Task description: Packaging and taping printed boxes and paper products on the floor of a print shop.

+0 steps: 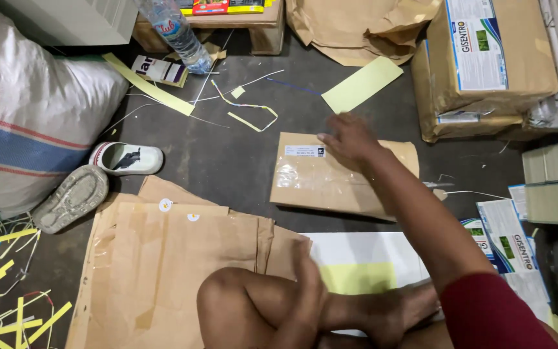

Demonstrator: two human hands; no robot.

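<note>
The right hand point(349, 139) is pressing flat, fingers spread, on the parcel point(330, 178), best kept steady near its label point(305, 151), while the left hand point(308, 284) is resting loosely open on the knee point(227, 291).

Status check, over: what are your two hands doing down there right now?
Right hand flat on the taped brown parcel on the floor. Left hand resting by the knee, holding nothing. Yellow paper strip lies beyond the parcel.

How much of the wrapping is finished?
One brown paper parcel already looks wrapped, taped and labelled. The right hand presses on its top edge; the left hand rests by the knee. Loose brown paper and unwrapped boxes still lie around, so more seems left.
</note>
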